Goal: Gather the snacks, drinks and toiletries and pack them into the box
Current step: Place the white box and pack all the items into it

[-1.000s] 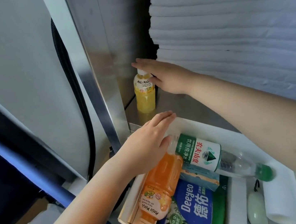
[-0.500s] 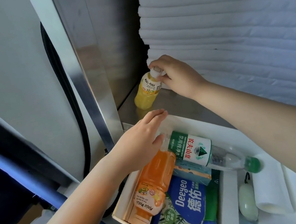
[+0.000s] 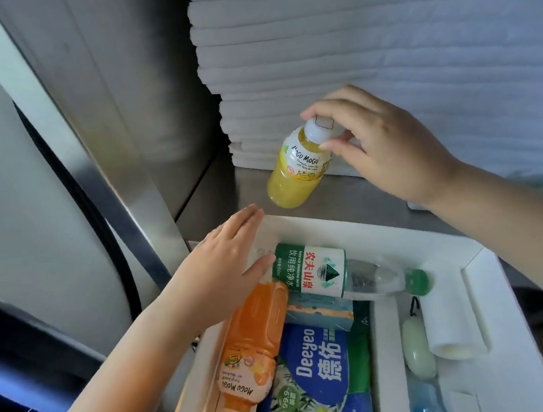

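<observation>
Head view: right hand point(image 3: 390, 148) fingers point(image 3: 331, 145) pinching yellow bottle point(image 3: 296, 171) cap, bottle hanging tilted beyond box point(image 3: 352, 229) far rim; left hand point(image 3: 224, 274) lying flat, fingers apart, on orange bottle point(image 3: 251, 350).

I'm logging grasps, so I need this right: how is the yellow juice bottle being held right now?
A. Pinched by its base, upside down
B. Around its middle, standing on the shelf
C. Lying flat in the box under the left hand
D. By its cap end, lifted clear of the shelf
D: the right hand pinches the white cap of the yellow juice bottle, which hangs tilted above the metal shelf, outside the box.
</observation>
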A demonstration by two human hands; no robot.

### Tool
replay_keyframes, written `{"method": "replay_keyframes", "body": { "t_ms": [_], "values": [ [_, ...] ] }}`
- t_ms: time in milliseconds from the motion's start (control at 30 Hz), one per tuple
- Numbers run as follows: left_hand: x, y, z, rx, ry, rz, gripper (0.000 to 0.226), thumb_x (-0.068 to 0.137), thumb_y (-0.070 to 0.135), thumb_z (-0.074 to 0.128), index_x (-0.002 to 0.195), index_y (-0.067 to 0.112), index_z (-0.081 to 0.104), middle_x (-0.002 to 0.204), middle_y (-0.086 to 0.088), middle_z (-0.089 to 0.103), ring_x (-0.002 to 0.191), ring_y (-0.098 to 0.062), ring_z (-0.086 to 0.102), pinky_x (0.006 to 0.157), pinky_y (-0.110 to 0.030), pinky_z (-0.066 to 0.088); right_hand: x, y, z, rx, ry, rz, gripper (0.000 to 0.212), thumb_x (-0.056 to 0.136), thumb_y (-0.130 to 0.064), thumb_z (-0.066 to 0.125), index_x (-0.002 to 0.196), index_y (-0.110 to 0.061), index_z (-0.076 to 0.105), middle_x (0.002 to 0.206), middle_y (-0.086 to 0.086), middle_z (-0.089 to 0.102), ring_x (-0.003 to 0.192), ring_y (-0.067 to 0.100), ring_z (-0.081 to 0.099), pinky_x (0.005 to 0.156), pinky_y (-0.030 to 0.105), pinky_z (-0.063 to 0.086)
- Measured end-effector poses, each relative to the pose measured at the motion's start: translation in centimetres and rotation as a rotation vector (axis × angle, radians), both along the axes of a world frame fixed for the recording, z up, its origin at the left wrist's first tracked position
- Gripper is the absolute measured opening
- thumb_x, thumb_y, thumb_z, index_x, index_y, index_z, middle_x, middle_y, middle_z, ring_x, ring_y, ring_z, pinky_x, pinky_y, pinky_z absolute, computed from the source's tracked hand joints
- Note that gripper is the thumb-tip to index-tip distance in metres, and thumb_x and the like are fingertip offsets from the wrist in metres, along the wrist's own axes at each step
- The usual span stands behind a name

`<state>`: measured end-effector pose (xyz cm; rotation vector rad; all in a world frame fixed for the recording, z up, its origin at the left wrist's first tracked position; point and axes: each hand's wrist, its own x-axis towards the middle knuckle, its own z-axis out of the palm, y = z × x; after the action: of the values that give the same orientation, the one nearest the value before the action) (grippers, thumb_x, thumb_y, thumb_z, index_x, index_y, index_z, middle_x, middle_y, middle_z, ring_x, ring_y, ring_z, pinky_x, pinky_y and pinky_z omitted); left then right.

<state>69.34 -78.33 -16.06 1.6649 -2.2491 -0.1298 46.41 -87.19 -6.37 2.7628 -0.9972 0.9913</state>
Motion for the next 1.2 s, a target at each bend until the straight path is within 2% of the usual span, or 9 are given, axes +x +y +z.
{"method": "replay_keyframes", "body": {
  "t_ms": [233, 300, 367, 467, 533, 733, 900, 1033, 1200],
  "values": [
    [-1.7, -0.6, 1.6, -0.082, -0.005, -0.031, 0.071, 0.088, 0.054, 0.039, 0.149, 0.029, 0.011, 0.152, 0.009, 0.024, 0.137, -0.006, 0.015, 0.101, -0.012, -0.007, -2.4, 3.9, 0.0, 0.0, -0.075, -0.026, 0.032, 0.087, -0.006, 0.061, 0.119, -0.011, 0.057, 0.114, 0.001, 0.055, 0.08, 0.007, 0.055, 0.071, 0.017, 0.04],
    [-2.5, -0.7, 2.1, -0.081, 0.027, -0.039, 0.075, 0.083, 0.06, 0.038, 0.148, 0.031, 0.013, 0.15, 0.008, 0.029, 0.135, -0.01, 0.025, 0.106, -0.02, 0.011, -2.8, 4.7, -0.2, 0.001, -0.08, -0.044, 0.032, 0.087, -0.006, 0.062, 0.119, -0.011, 0.058, 0.114, 0.001, 0.055, 0.08, 0.008, 0.057, 0.07, 0.014, 0.039],
    [-3.2, -0.9, 2.5, -0.103, 0.055, -0.038, 0.077, 0.081, 0.062, 0.042, 0.147, 0.032, 0.017, 0.148, 0.008, 0.033, 0.13, -0.013, 0.036, 0.1, -0.025, 0.029, -3.2, 5.2, -0.3, 0.002, -0.101, -0.063, 0.033, 0.087, -0.006, 0.062, 0.119, -0.012, 0.058, 0.115, 0.0, 0.054, 0.08, 0.008, 0.057, 0.072, 0.013, 0.039],
    [-4.1, -1.4, 3.1, -0.165, 0.081, -0.062, 0.079, 0.078, 0.063, 0.048, 0.145, 0.029, 0.024, 0.142, 0.008, 0.04, 0.092, -0.008, 0.053, 0.081, -0.019, 0.037, -4.0, 5.8, -0.3, -0.005, -0.171, -0.069, 0.032, 0.089, -0.007, 0.062, 0.12, -0.012, 0.057, 0.116, -0.001, 0.053, 0.083, 0.008, 0.058, 0.075, 0.029, 0.049],
    [-4.7, -1.7, 3.3, -0.186, 0.089, -0.081, 0.08, 0.077, 0.064, 0.051, 0.144, 0.027, 0.026, 0.137, 0.008, 0.045, 0.077, -0.002, 0.045, 0.07, -0.014, 0.035, -4.5, 6.2, -0.4, -0.02, -0.206, -0.07, 0.032, 0.089, -0.008, 0.062, 0.121, -0.012, 0.057, 0.116, -0.002, 0.053, 0.087, 0.01, 0.057, 0.075, 0.036, 0.051],
    [-5.7, -2.3, 3.1, -0.279, 0.085, -0.128, 0.082, 0.072, 0.059, 0.06, 0.137, 0.014, 0.037, 0.128, 0.0, 0.051, 0.109, -0.017, 0.053, 0.081, -0.021, 0.038, -5.3, 7.7, -1.2, 0.016, -0.303, -0.063, 0.032, 0.088, -0.009, 0.063, 0.12, -0.012, 0.058, 0.114, -0.014, 0.045, 0.094, 0.008, 0.056, 0.075, 0.039, 0.053],
    [-6.5, -2.6, 3.5, -0.263, 0.11, -0.164, 0.082, 0.07, 0.059, 0.061, 0.133, 0.011, 0.041, 0.125, -0.002, 0.052, 0.109, -0.02, 0.053, 0.082, -0.033, 0.048, -5.6, 8.5, -1.7, 0.049, -0.401, -0.101, 0.03, 0.088, -0.015, 0.061, 0.118, -0.013, 0.058, 0.111, -0.015, 0.046, 0.099, 0.006, 0.056, 0.076, 0.038, 0.055],
    [-7.3, -2.9, 3.5, -0.312, 0.065, -0.163, 0.084, 0.07, 0.061, 0.06, 0.131, 0.006, 0.044, 0.12, -0.007, 0.054, 0.105, -0.023, 0.054, 0.08, -0.031, 0.047, -5.7, 8.8, -1.9, 0.064, -0.432, -0.114, 0.03, 0.087, -0.011, 0.065, 0.117, -0.012, 0.057, 0.109, -0.021, 0.045, 0.103, 0.0, 0.053, 0.081, 0.022, 0.053],
    [-8.0, -3.5, 3.7, -0.314, 0.077, -0.17, 0.069, 0.076, 0.05, 0.065, 0.126, 0.006, 0.048, 0.115, -0.007, 0.057, 0.1, -0.024, 0.056, 0.075, -0.032, 0.048, -5.9, 9.3, -2.0, 0.098, -0.473, -0.141, 0.031, 0.084, -0.019, 0.068, 0.113, -0.013, 0.058, 0.108, -0.022, 0.047, 0.1, 0.001, 0.057, 0.082, 0.022, 0.054]
  ]
}}
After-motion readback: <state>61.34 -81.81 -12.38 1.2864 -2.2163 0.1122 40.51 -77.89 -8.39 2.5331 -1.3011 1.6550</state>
